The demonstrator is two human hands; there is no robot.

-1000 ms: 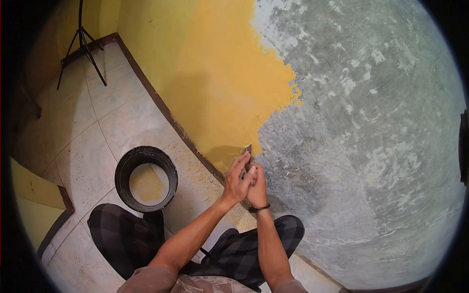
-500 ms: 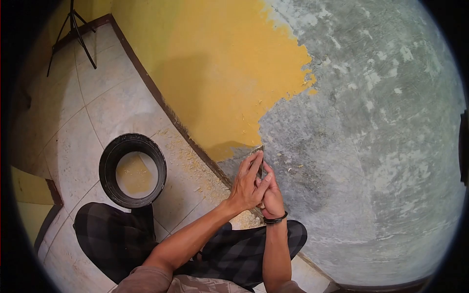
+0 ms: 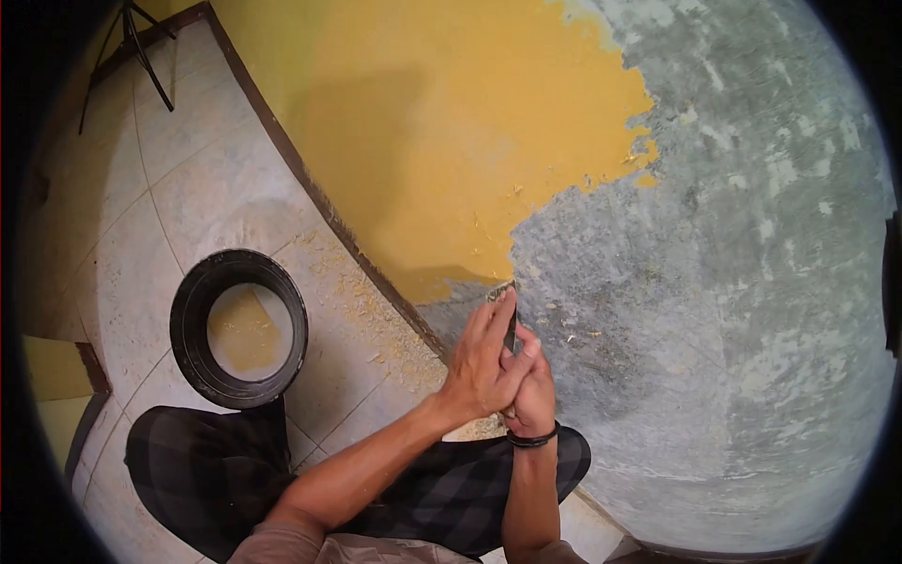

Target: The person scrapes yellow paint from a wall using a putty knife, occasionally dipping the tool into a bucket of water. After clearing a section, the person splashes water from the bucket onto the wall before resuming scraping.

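Observation:
A scraper (image 3: 511, 331) with a dark, flat blade is held against the wall (image 3: 639, 310), its tip at the ragged edge of the yellow paint (image 3: 423, 188). My right hand (image 3: 534, 390), with a black band at the wrist, is closed around the lower part of the tool; the handle is mostly hidden. My left hand (image 3: 479, 362) lies over it, fingers pressed together along the blade and thumb across my right hand. Paint scraps cling near the blade tip. Bare grey wall shows right of and below the yellow area.
A black bucket (image 3: 183, 329) with cloudy liquid and a yellowish patch inside stands on the tiled floor (image 3: 225, 169), left of my hands. Paint flakes (image 3: 376, 324) lie along the brown baseboard (image 3: 301, 174). Black stand legs (image 3: 150, 66) are at the upper left. My crossed legs are below.
The view has shifted slightly, so the bucket appears further left and the yellow edge further right. Both hands stay on the scraper, its tip still near the paint edge.

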